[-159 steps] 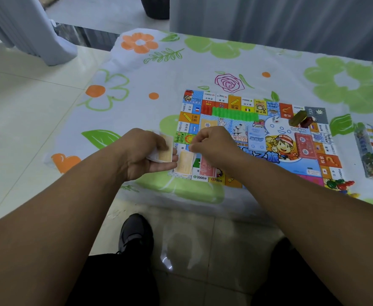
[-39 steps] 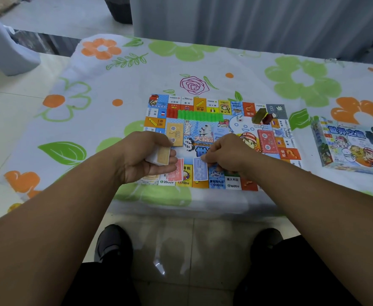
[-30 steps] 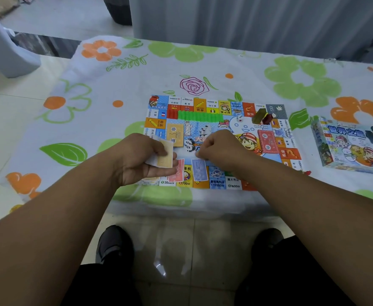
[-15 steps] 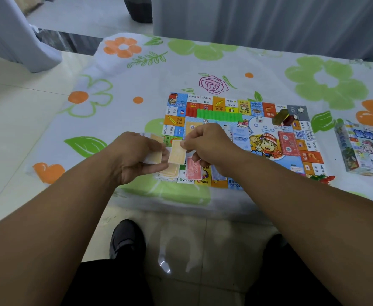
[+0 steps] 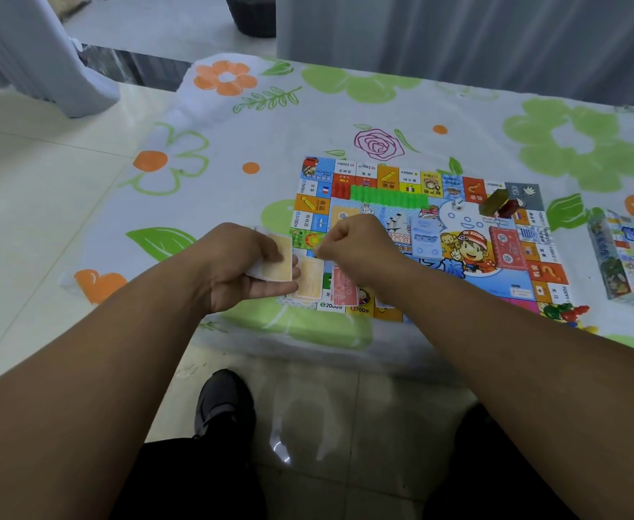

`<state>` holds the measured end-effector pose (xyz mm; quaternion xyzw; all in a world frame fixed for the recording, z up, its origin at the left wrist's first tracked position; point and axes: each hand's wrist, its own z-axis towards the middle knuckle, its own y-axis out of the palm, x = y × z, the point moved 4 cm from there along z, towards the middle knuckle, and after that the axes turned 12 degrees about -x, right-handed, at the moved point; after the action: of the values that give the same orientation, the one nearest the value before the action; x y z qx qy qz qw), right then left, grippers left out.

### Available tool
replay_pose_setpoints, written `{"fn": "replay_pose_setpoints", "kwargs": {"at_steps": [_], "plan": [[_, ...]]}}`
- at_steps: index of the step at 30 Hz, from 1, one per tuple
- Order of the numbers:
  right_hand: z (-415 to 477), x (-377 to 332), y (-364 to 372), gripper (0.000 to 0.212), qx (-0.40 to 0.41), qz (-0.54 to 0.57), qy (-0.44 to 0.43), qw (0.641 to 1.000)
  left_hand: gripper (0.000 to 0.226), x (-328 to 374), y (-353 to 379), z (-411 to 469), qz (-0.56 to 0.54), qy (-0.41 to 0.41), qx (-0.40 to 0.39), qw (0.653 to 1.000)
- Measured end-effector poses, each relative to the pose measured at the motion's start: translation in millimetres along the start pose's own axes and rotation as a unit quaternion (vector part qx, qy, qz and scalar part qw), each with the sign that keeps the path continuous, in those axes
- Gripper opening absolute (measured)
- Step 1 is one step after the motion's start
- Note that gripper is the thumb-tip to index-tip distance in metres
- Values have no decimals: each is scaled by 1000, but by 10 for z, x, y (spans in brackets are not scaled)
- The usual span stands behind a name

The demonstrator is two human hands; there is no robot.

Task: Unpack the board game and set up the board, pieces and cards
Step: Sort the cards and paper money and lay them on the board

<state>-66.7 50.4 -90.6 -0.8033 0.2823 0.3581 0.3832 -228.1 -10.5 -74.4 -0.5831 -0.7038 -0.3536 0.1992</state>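
Gripping a stack of orange notes [image 5: 279, 258] between thumb and fingers, the left hand [image 5: 233, 264] hovers at the board's [image 5: 394, 178] near-left edge. The right hand [image 5: 360, 245] is curled up just above a single orange note [image 5: 309, 279] lying on the board; whether it's pinching that note, can't tell.

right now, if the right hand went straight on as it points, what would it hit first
Likely the orange notes gripped in the left hand, just beyond the right hand's knuckles; depth unclear.
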Motion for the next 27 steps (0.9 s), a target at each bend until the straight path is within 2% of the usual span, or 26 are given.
{"fn": "replay_pose_setpoints", "kwargs": {"at_steps": [4,6,10,15,20,27], "plan": [[-70,-105,49,30,-49,78,-27,995,20,-7,31,8,16,8,-15,1000],[-91,-144,78,26,-68,93,-44,992,21,-11,55,3,22,14,-27,999],[-104,-154,77,16,-61,94,-55,992,20,-10,63,12,20,17,-26,999],[-79,-77,-4,20,-18,106,-20,994,11,4,-26,4,17,19,13,1000],[-47,2,27,21,-22,52,-5,998,9,2,-84,2,13,16,35,999],[19,46,72,20,-14,-3,-16,1000,22,15,-57,12,-12,12,21,1000]]}}
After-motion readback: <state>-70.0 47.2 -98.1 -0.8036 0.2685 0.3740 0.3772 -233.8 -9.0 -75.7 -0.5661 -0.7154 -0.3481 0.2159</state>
